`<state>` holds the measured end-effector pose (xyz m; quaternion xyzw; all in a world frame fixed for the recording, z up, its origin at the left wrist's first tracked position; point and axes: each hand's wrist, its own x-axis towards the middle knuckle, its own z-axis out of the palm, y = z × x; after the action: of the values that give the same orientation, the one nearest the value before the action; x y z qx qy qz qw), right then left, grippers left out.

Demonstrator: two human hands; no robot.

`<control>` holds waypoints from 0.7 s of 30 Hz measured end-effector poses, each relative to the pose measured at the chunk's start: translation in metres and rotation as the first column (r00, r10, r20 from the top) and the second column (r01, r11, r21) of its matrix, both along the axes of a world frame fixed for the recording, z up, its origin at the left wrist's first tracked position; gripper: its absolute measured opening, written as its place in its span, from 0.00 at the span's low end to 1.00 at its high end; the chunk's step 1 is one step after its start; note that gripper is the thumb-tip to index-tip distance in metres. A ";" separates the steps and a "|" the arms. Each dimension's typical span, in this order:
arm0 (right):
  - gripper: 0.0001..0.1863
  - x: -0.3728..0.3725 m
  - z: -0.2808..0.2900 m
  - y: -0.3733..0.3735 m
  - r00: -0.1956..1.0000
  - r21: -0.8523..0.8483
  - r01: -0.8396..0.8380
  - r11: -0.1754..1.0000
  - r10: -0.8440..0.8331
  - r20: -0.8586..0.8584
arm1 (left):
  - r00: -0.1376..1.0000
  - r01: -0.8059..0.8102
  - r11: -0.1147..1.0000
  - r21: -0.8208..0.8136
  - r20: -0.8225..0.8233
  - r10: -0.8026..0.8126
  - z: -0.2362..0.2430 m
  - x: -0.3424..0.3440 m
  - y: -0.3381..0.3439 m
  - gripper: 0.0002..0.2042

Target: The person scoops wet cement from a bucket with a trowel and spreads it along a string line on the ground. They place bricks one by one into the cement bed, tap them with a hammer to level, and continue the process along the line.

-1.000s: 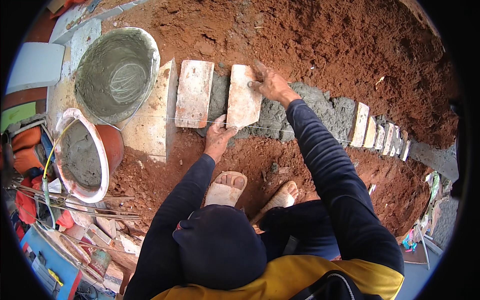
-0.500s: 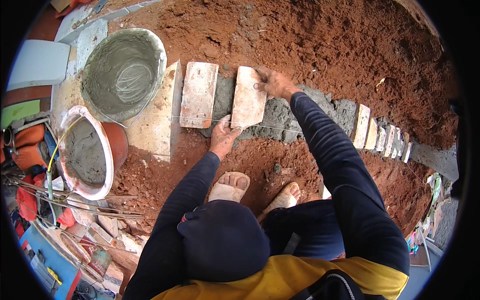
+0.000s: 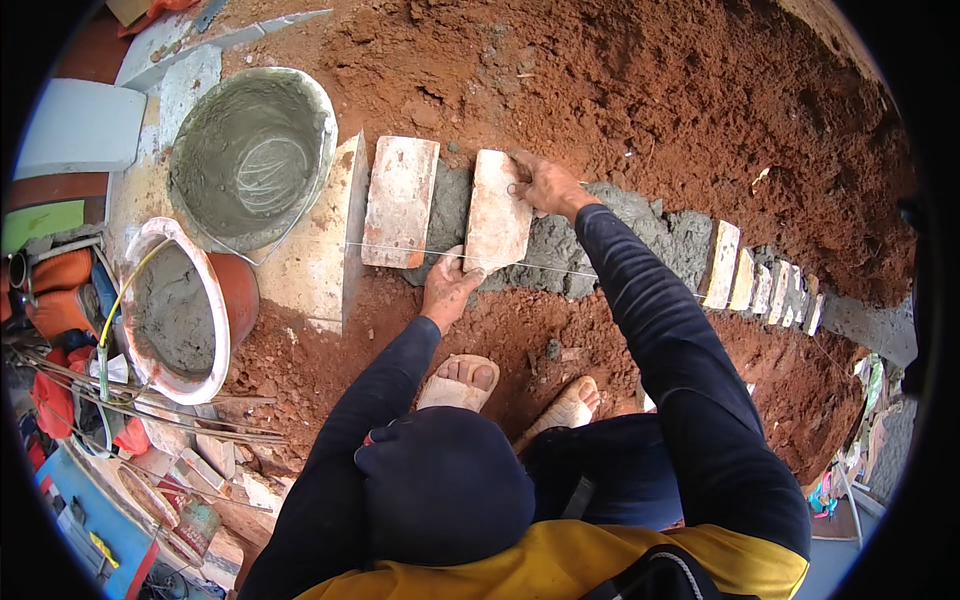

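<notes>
A pale, worn brick (image 3: 497, 210) lies crosswise over a strip of grey mortar (image 3: 562, 245), held at both ends. At its near end my left hand (image 3: 449, 289) grips the lower corner, thumb and fingers closed on it. My right hand (image 3: 551, 187) is closed on its far right edge. To the left, a second brick (image 3: 400, 200) sits on the same strip, with wet mortar showing between the two. A thin taut string (image 3: 555, 268) crosses near the bricks' near ends, passing by my left fingers.
Left stand a bucket of mortar (image 3: 250, 160) and a reddish tub with mortar (image 3: 178, 318), beside a pale block (image 3: 325, 245). More bricks (image 3: 742, 280) continue the row rightward. Loose red soil (image 3: 660, 90) banks up beyond the row. Thin rods (image 3: 150, 405) and clutter lie lower left.
The whole scene sits slightly lower in the picture, as the view has shifted. Both hands keep their hold on the brick, which shows little movement against the mortar.
</notes>
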<state>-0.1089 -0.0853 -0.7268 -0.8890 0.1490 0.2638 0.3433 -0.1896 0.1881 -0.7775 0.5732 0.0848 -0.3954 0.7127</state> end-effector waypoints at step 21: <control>0.41 0.012 0.017 -0.001 0.952 -0.380 -0.269 0.885 0.304 0.035 | 0.998 0.042 0.982 0.184 -0.055 -0.032 0.011 -0.004 0.009 0.35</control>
<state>-0.0969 -0.0865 -0.7097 -0.9613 0.0468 0.2366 0.1329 -0.1937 0.1966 -0.7664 0.6278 0.1291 -0.4137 0.6465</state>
